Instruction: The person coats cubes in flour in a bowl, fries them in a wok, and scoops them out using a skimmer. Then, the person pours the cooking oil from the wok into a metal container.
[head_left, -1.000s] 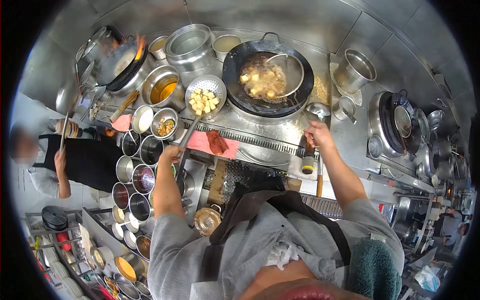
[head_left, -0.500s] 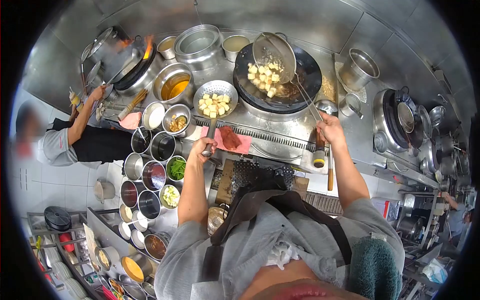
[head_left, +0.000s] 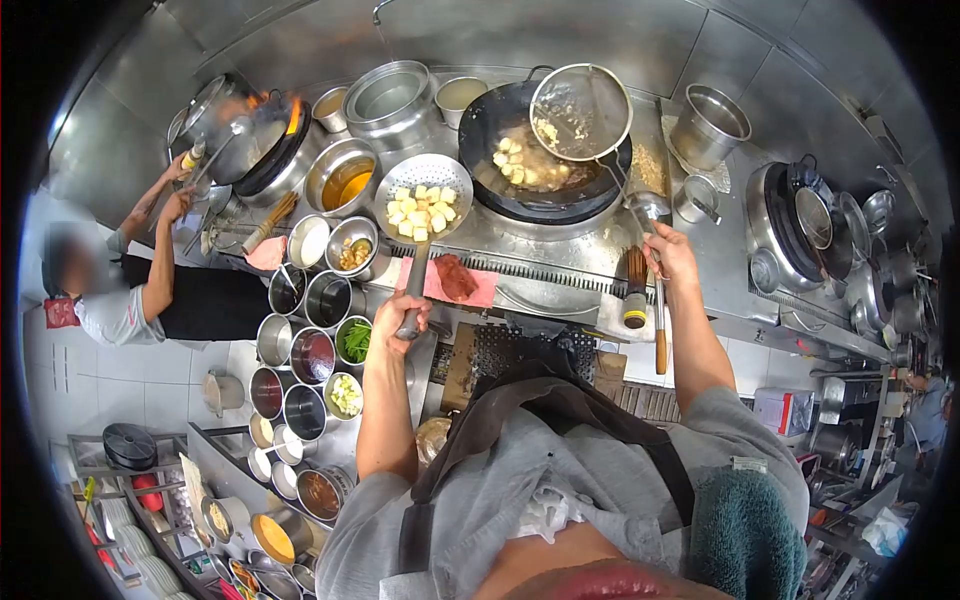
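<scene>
My left hand (head_left: 400, 318) is wrapped round the grey handle of a perforated skimmer (head_left: 388, 196), which holds pale cubes (head_left: 424, 212). My right hand (head_left: 670, 254) is closed on the handle of a round mesh strainer (head_left: 590, 88), tilted over the right side of the wok (head_left: 478, 125). A few pale bits cling inside the mesh. More pale cubes (head_left: 514, 166) sit in the bubbling wok. A ladle's bowl (head_left: 648, 206) lies just above my right hand; a wooden handle end (head_left: 661, 350) shows below, but I cannot tell which tool it belongs to.
A red piece of meat (head_left: 455, 278) lies on a pink cloth before the wok. Left are metal pots of sauces and a pot of orange liquid (head_left: 350, 180). A brush (head_left: 636, 290) stands at right. A co-worker (head_left: 120, 300) works at a flaming wok further left.
The strainer has swung to the right and tilted, with most of its cubes now in the wok. My left hand still holds the skimmer nearly in place. The co-worker's hands have shifted.
</scene>
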